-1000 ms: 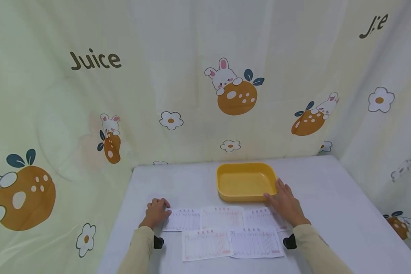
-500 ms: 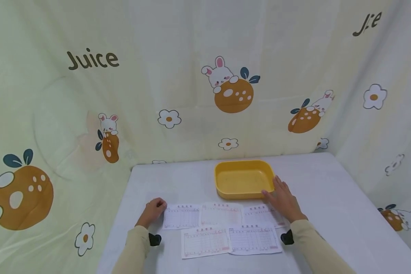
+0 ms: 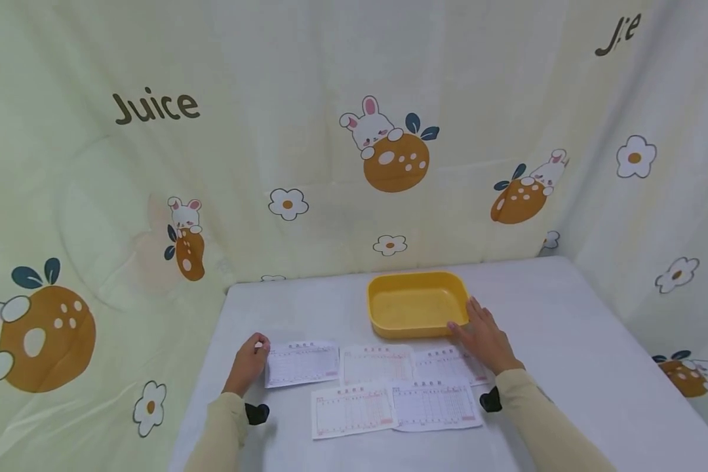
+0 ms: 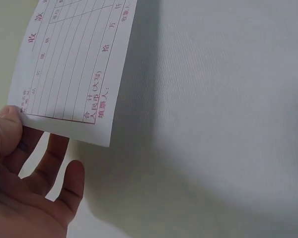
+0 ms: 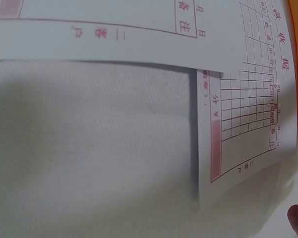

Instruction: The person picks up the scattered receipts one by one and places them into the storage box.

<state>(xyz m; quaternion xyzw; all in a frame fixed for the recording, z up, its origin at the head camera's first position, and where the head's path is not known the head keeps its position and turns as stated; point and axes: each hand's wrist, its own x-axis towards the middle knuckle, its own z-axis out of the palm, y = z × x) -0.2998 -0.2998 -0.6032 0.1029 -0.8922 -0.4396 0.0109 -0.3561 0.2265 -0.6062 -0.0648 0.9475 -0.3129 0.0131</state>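
Since a second ago the left hand (image 3: 249,362) has dragged the white printed paper receipt (image 3: 302,362) leftward, away from its row. Only the left wrist view shows thumb and fingers pinching its lifted corner. Flat-fingered, the right hand (image 3: 482,335) rests beside the yellow plastic tray (image 3: 417,305).

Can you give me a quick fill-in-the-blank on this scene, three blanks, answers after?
1. The left hand pinches the ____ of the leftmost receipt.
2. The right hand rests flat beside a tray coloured ____.
3. The number of receipts on the table is ____.

Missing words: corner; yellow; five
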